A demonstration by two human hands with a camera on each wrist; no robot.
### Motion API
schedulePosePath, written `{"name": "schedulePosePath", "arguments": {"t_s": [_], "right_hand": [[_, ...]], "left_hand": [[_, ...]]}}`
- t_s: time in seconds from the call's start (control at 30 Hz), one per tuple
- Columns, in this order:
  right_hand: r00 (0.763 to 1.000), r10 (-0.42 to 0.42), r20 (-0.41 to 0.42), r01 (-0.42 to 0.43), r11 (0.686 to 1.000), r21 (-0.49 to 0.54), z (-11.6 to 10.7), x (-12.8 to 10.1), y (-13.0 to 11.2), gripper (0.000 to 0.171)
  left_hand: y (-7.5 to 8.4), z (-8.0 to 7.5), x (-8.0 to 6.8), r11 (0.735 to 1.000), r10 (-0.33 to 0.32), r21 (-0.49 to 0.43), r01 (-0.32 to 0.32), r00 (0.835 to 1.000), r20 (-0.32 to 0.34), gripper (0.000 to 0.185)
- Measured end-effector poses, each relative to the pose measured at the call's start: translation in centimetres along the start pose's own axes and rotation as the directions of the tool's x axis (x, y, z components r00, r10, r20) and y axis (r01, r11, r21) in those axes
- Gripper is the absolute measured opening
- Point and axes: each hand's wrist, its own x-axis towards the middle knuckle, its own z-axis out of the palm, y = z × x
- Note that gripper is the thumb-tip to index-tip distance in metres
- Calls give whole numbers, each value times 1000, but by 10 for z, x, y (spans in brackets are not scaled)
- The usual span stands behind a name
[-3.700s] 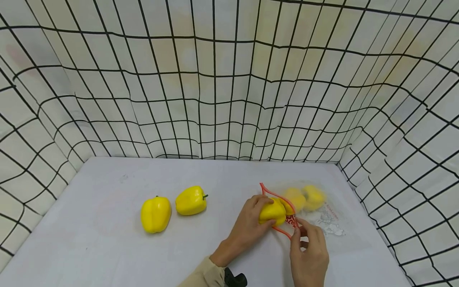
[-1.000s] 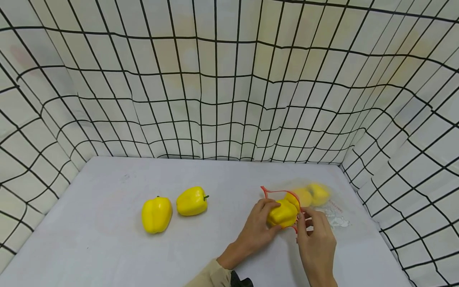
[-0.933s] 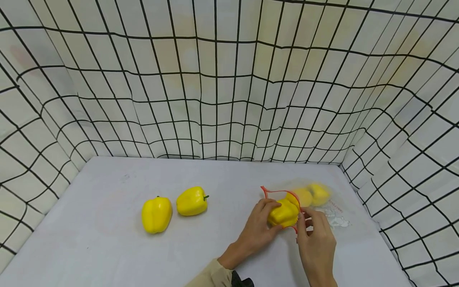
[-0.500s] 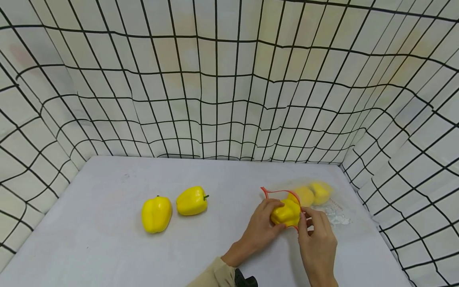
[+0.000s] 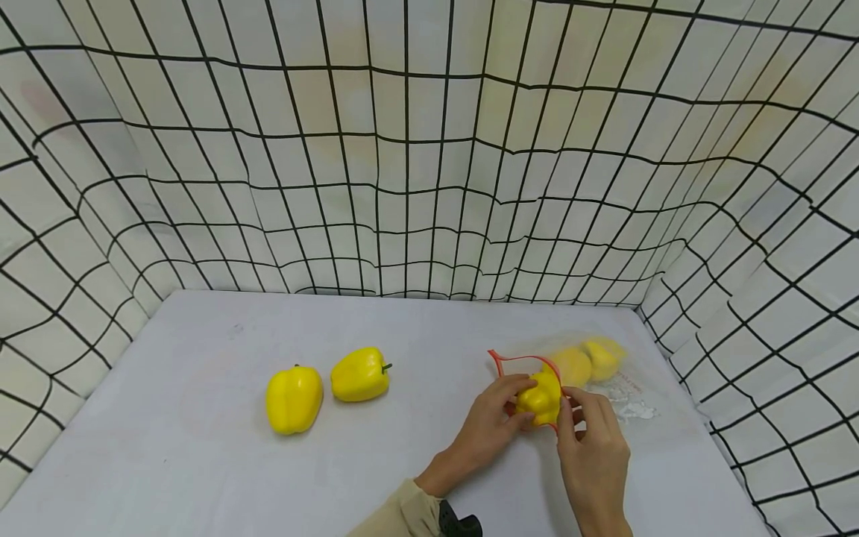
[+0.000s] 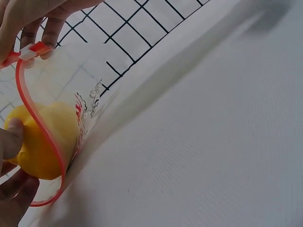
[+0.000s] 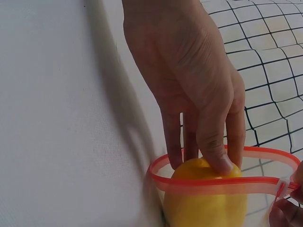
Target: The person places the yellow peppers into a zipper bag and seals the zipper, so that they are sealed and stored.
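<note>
1. Our left hand [image 5: 493,424] curls its fingers around the glossy yellow plastic pepper [image 5: 539,397], halfway through the mouth.
2. Our right hand [image 5: 593,455] pinches the clear red-rimmed zip bag [image 5: 624,395] beside it.
3. Two peppers deeper inside look blurred.

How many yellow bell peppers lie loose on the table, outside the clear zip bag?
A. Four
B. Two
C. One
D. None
B. Two yellow bell peppers lie side by side on the table, well apart from the zip bag; a third pepper sits at the bag's red-rimmed mouth under the left hand, while the right hand pinches the rim, and two more show inside.
</note>
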Motion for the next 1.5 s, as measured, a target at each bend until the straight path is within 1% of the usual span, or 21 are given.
{"name": "schedulePosePath", "arguments": {"t_s": [0.1,0.23,0.37,0.47,0.57,0.7,0.83,0.9,0.97,1.2,1.4,1.5], "right_hand": [[1000,7,8,-7,1000,-7,0,0,0,22],[1000,16,11,-16,1000,-18,0,0,0,23],[1000,15,6,-15,1000,-18,0,0,1,23],[1000,0,-7,0,1000,-5,0,0,2,23],[1000,-9,-16,10,1000,10,0,0,3,21],[1000,3,-9,-3,1000,11,0,0,4,20],[1000,11,-1,-11,1000,6,0,0,5,20],[1000,13,0,-13,1000,5,0,0,6,20],[1000,16,1,-16,1000,-2,0,0,6,20],[1000,26,3,-26,1000,-14,0,0,6,20],[1000,24,-3,-24,999,-21,0,0,7,21],[1000,24,-8,-24,999,-22,0,0,7,22]], "left_hand": [[0,1,0,999,-38,-12,38,999,9,47],[1,4,0,992,-106,-68,106,994,13,49],[2,8,1,985,-131,-111,131,991,6,48],[3,10,2,983,-146,-116,145,989,-3,46],[3,13,4,978,-174,-114,172,985,-5,45],[3,16,6,971,-212,-113,210,977,-5,45],[4,18,6,966,-235,-114,234,972,-3,46],[4,19,7,965,-235,-119,233,972,-3,45],[4,18,6,968,-219,-124,218,976,0,42],[5,16,5,979,-146,-140,148,989,29,33],[8,13,4,981,-123,-143,131,990,63,32],[9,10,3,987,-114,-108,121,991,72,31]]}}
